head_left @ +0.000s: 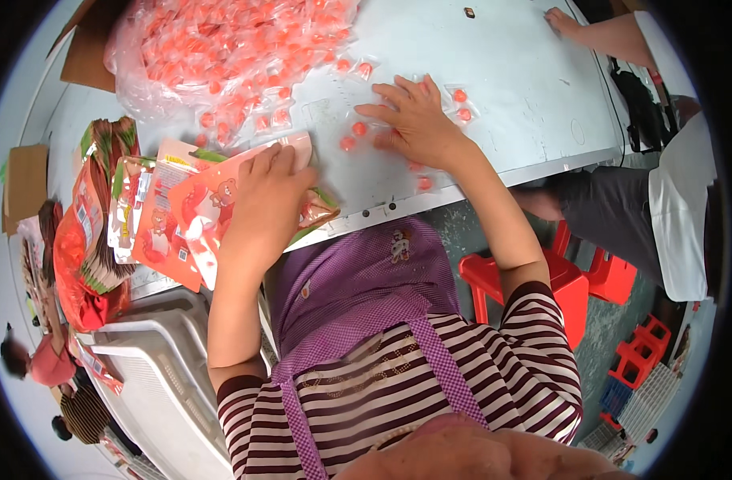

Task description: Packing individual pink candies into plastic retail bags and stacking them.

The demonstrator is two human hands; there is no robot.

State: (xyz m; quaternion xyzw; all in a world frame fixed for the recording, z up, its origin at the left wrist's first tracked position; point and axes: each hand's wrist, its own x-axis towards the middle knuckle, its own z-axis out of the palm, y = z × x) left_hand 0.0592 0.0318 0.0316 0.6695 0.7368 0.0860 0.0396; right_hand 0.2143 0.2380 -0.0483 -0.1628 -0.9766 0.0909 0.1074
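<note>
My left hand [271, 192] lies over a pink pouch [202, 196] printed with bears, fingers stretched across its upper part and thumb apart. That pouch sits on top of a pile of flat printed pouches [131, 204] at the table's near edge. My right hand [420, 128] is spread palm down on the table among small clear-wrapped red candies. Two candies [353, 136] are left of its fingers, a couple more wrapped candies [462, 106] lie to the right, and another candy [424, 183] is near the wrist. Whatever is under the right palm is hidden.
A big heap of wrapped red candies [238, 48] in clear plastic fills the far left. Bundled pouches [102, 200] stand at left, above white plastic crates [154, 352]. A red stool [570, 292] is below the table. Another person's hand [562, 22] rests at the far right.
</note>
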